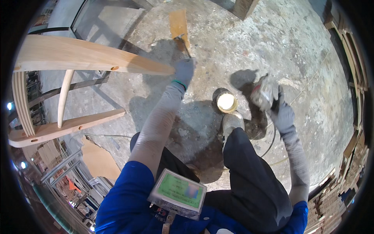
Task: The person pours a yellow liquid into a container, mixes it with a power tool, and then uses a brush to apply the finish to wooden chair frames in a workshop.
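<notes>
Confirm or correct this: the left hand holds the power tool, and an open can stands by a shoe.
Not quite: the head view shows the power tool in the right hand; the left hand is on the wooden frame. The open can does stand by a shoe.

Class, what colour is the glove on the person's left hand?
The glove is grey, with green edging at the wrist; head view.

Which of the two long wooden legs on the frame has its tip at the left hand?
The upper leg in the picture: its narrow tip is at the gloved left hand, while the lower leg ends well short of it.
</notes>
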Tool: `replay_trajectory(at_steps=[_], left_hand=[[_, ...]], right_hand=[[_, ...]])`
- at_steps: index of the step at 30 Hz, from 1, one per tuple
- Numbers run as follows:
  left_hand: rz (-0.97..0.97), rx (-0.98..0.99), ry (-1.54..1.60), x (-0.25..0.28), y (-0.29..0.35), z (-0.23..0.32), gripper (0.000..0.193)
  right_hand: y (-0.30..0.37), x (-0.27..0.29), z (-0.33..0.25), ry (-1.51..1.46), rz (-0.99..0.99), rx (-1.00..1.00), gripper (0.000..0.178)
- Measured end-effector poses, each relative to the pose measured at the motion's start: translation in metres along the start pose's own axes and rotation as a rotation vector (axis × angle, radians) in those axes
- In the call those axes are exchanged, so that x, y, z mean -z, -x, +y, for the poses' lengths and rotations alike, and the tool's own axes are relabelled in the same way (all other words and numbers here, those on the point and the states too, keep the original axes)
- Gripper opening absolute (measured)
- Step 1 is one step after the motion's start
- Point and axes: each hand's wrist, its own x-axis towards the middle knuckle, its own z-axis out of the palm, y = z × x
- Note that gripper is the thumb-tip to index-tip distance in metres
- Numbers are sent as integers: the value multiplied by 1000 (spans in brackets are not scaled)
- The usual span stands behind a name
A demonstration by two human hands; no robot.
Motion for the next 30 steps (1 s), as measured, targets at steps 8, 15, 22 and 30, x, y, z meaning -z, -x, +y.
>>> replay_trajectory(at_steps=[8,15,22,30], left_hand=[[-42,180,469,-31,65,-9,34],[-63,163,702,-46,208,-27,24],[-306,-259,402,-14,227,140,40],[-200,-359,254,-44,241,115,27]], right_hand=[[32,-33,69,-204,89,-135,105],[64,2,-20,-1526,-147,-73,114],[73,-7,-52,-1073,-133,83,92],[80,-41,-88,-548,-251,324,48]])
